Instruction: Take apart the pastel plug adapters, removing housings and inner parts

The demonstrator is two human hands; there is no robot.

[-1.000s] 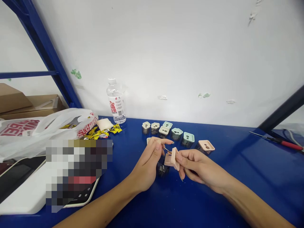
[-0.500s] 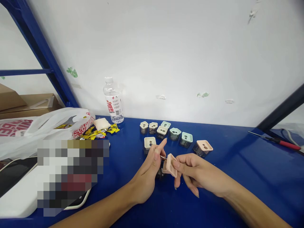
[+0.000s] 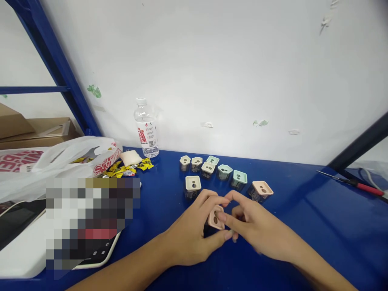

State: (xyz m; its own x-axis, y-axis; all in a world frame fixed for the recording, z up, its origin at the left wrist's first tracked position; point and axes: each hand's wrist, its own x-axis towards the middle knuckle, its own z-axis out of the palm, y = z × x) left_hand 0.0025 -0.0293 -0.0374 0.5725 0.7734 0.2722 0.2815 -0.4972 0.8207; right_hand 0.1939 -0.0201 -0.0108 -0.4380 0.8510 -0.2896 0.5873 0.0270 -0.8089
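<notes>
A pencil sharpener with a pink two-hole lid (image 3: pixel 216 220) and a dark body sits between my two hands, low over the blue table. My left hand (image 3: pixel 194 230) wraps around it from the left, thumb at the near side and fingers at the far side. From the right, my right hand (image 3: pixel 251 226) presses its thumb on the lid, its other fingers curled at the side. Just beyond stands a cream-lidded sharpener (image 3: pixel 193 185). To the right is another pink-lidded sharpener (image 3: pixel 261 190), upright. The held sharpener's body is mostly hidden by my fingers.
Cream and mint sharpeners (image 3: pixel 224 171) stand in a loose group at the back. A water bottle (image 3: pixel 146 131) is against the wall. Left are yellow wrappers (image 3: pixel 121 169), a plastic bag (image 3: pixel 66 157) and phones (image 3: pixel 24 222). A red-handled screwdriver (image 3: pixel 366 188) lies far right.
The pink lid, tilted and held apart in my right hand before, now lies level on the dark body. My left hand has turned and closed around the sharpener.
</notes>
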